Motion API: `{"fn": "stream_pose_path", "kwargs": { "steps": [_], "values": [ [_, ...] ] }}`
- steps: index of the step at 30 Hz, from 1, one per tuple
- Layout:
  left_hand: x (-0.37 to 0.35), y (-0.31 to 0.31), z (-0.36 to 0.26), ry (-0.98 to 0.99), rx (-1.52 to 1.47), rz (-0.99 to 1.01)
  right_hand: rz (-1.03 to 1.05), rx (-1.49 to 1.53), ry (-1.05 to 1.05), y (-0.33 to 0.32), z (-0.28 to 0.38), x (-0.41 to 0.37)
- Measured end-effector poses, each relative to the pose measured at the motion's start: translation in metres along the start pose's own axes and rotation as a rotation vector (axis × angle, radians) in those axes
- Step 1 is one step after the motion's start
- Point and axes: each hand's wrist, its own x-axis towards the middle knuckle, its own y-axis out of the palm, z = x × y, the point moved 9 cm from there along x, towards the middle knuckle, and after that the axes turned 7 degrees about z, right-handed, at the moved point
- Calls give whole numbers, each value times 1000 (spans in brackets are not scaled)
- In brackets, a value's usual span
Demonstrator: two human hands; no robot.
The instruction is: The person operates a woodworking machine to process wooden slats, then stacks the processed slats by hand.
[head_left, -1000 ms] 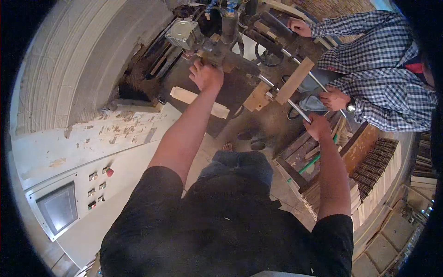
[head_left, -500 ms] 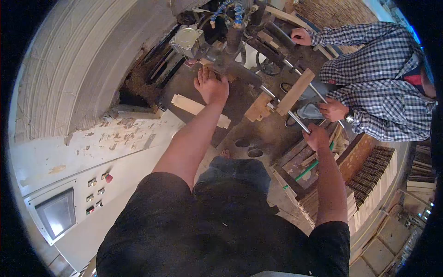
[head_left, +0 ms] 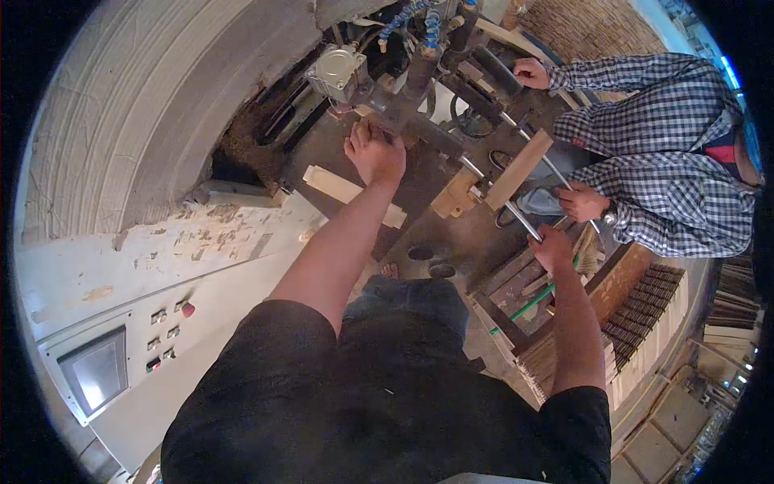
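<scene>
My left hand (head_left: 376,153) is at the machine, just below a square metal cylinder block (head_left: 337,71). Its fingers are curled in, and whatever they may hold is hidden. Beside that wrist, a pale wooden piece with shaped ends (head_left: 355,197) lies on the dark machine bed. My right hand (head_left: 554,248) is closed around the near end of a shiny metal rod (head_left: 516,216). A flat wooden bar (head_left: 520,171) lies across this rod and a second one, with a wooden block (head_left: 455,194) next to it.
Across the rods stands a co-worker in a checked shirt (head_left: 645,137), one hand (head_left: 583,202) at the second rod. Stacked wooden pieces (head_left: 649,310) stand at the right. A control panel with a screen (head_left: 95,369) and buttons is at lower left. Blue coiled hoses (head_left: 431,28) hang above the machine.
The view has shifted slightly, so the machine sits a little lower and further right. My left fingers have curled a bit more; my right hand stays on the rod.
</scene>
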Motion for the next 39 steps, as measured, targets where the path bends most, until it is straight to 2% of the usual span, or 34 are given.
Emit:
{"fn": "stream_pose_path", "kwargs": {
  "steps": [3, 14, 27, 29, 39],
  "values": [
    [-1, -1, 1, 13, 1, -29, -3, 2, -17, -2, 2, 1],
    [1, 4, 2, -34, 43, 53, -31, 57, -9, 5, -6, 4],
    [-1, -8, -2, 1, -30, -15, -11, 65, -17, 3, -1, 3],
    [-1, -4, -2, -25, 28, 62, 5, 69, -13, 2, -2, 3],
    [0, -2, -1, 0, 6, -1, -38, 53, 13, 4, -6, 3]
  ]
}}
